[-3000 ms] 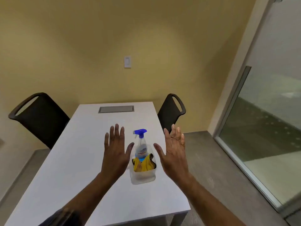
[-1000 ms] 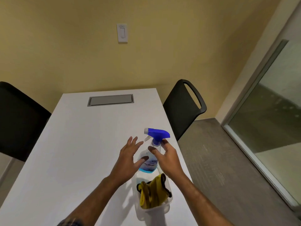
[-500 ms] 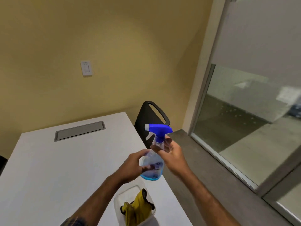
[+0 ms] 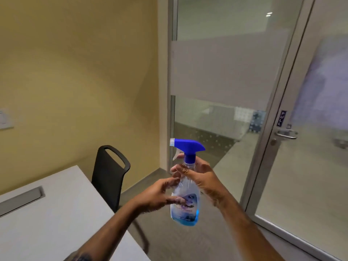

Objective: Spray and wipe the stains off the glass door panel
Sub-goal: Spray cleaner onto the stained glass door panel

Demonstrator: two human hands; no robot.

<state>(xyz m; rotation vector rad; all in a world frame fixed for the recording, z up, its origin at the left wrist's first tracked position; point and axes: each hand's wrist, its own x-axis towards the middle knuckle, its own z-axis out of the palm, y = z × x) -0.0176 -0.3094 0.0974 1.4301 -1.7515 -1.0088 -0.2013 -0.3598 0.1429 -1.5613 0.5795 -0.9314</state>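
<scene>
While the bottle [image 4: 185, 194] hangs upright in mid-air beside the table [image 4: 56, 213], the right hand [image 4: 202, 180] clasps its neck and the left hand [image 4: 157, 194] pinches its body. The step is fetching the spray. Next, aim the nozzle at the door [image 4: 310, 147]. The bottle label is blurred; the door sign [image 4: 281, 118] reads "PULL".

"PULL" in white letters, stacked vertically on small dark sign [image 4: 279, 118], stuck to metal door frame [image 4: 271, 117] just above lever handle [image 4: 286, 134]. Label [image 4: 185, 206] on spray bottle [image 4: 185, 194]: printed script, too blurred to read.
</scene>
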